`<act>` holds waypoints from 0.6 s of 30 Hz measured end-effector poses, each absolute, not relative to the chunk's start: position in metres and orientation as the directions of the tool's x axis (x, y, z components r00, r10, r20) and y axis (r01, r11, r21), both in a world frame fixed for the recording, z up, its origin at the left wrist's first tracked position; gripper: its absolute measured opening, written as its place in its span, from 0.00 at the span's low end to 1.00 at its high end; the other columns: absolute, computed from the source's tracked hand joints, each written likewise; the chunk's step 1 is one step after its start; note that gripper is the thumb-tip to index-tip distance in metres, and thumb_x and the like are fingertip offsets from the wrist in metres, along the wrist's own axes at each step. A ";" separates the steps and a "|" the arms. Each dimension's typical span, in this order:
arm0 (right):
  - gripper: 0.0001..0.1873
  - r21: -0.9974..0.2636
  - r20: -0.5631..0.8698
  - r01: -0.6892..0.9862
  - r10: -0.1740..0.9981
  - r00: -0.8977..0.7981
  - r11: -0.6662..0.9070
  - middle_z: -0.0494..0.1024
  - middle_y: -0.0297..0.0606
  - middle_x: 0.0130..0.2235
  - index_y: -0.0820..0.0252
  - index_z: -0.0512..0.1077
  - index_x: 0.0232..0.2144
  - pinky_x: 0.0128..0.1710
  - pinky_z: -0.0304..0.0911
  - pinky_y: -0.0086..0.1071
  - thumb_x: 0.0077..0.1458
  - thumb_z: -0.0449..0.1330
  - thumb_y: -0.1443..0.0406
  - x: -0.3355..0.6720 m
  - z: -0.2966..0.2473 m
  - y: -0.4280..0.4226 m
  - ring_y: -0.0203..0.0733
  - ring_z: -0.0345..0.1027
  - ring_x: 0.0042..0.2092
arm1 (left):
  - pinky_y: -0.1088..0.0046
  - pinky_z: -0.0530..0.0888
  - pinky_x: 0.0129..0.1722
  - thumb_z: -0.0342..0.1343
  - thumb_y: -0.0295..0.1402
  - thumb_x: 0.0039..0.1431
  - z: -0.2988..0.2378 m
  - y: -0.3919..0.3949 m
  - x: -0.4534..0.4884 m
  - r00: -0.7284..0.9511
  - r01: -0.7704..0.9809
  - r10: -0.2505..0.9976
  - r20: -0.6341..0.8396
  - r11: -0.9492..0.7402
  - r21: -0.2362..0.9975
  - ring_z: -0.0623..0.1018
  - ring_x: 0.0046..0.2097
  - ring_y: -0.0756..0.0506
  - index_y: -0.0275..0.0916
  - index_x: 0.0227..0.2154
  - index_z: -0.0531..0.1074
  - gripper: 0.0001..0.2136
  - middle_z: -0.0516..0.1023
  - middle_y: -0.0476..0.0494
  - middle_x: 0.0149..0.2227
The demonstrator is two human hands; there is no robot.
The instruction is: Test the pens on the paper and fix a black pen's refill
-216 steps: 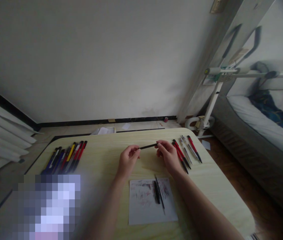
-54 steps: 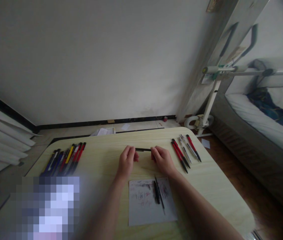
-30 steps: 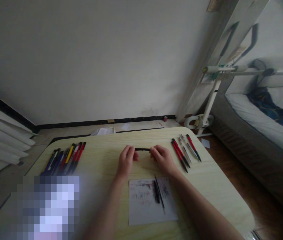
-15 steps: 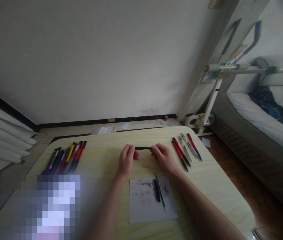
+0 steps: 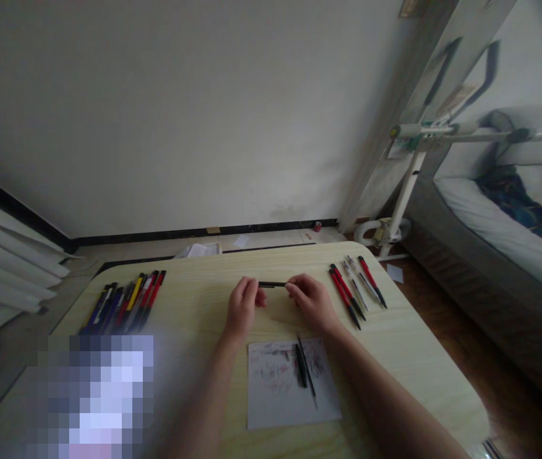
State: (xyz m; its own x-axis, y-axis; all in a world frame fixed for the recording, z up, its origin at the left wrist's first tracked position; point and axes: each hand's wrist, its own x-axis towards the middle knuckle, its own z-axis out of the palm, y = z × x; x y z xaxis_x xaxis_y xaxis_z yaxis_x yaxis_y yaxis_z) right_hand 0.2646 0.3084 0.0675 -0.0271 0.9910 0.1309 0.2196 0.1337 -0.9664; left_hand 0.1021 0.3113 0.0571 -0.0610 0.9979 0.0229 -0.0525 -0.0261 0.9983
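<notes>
Over the middle of the table, my left hand [image 5: 244, 307] pinches one end of a slim black pen [image 5: 272, 284], which lies level between my hands. At its other end, the fingers of my right hand [image 5: 310, 301] are closed on the tip. The far ends of the pen are hidden inside my fingers. Below my hands lies a white sheet of paper [image 5: 271, 408] with black and red scribbles. On it rest a short black pen part [image 5: 301, 366] and a thin dark pen refill [image 5: 308, 370], side by side.
Several red, white and black pens [image 5: 346, 296] lie at the table's right. At the left is a row of several blue, yellow and red pens [image 5: 130, 299]. A blurred-out patch [image 5: 108, 395] covers the lower left. Beyond the table [image 5: 194, 271] is a wall [image 5: 204, 127].
My right hand has shifted slightly left, closer to my left hand, so less of the black pen shows between them. My left hand stays nearly in place.
</notes>
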 end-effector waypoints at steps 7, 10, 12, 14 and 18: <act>0.14 -0.993 0.090 0.079 0.996 -0.025 0.092 0.70 0.32 0.25 0.60 0.67 0.35 0.23 0.57 0.27 0.49 0.55 0.58 0.264 0.067 0.311 0.33 0.61 0.23 | 0.78 0.67 0.23 0.48 0.43 0.54 0.057 0.310 0.101 -0.048 -0.045 0.998 0.041 -0.043 0.998 0.69 0.22 0.53 0.37 0.23 0.63 0.14 0.69 0.51 0.21; 0.16 -0.983 0.093 0.153 0.994 -0.049 0.099 0.70 0.34 0.22 0.61 0.68 0.26 0.21 0.55 0.27 0.52 0.50 0.55 0.265 0.068 0.308 0.32 0.59 0.22 | 0.78 0.67 0.23 0.48 0.43 0.54 0.057 0.310 0.102 -0.053 -0.043 0.998 0.027 -0.029 0.999 0.69 0.22 0.52 0.37 0.23 0.63 0.14 0.68 0.50 0.21; 0.19 -0.970 0.096 0.219 0.995 -0.041 0.102 0.68 0.33 0.19 0.62 0.67 0.21 0.20 0.53 0.26 0.53 0.48 0.55 0.265 0.067 0.307 0.32 0.58 0.20 | 0.78 0.67 0.23 0.48 0.43 0.54 0.058 0.310 0.102 -0.056 -0.048 0.998 0.024 -0.026 0.999 0.68 0.22 0.52 0.37 0.23 0.63 0.14 0.68 0.50 0.21; 0.17 -0.970 0.095 0.221 0.995 -0.023 0.098 0.68 0.33 0.20 0.61 0.68 0.24 0.20 0.54 0.27 0.52 0.50 0.55 0.265 0.067 0.308 0.32 0.58 0.21 | 0.79 0.67 0.23 0.48 0.43 0.53 0.058 0.311 0.102 -0.056 -0.058 0.998 0.016 -0.019 0.998 0.68 0.22 0.52 0.38 0.23 0.63 0.14 0.68 0.50 0.21; 0.14 -0.989 0.096 0.117 0.995 0.008 0.095 0.71 0.34 0.26 0.60 0.68 0.36 0.22 0.59 0.27 0.47 0.56 0.59 0.265 0.067 0.311 0.33 0.62 0.24 | 0.78 0.67 0.23 0.50 0.43 0.52 0.059 0.311 0.102 -0.051 -0.070 0.999 -0.006 0.003 0.998 0.68 0.22 0.52 0.38 0.23 0.63 0.13 0.68 0.51 0.21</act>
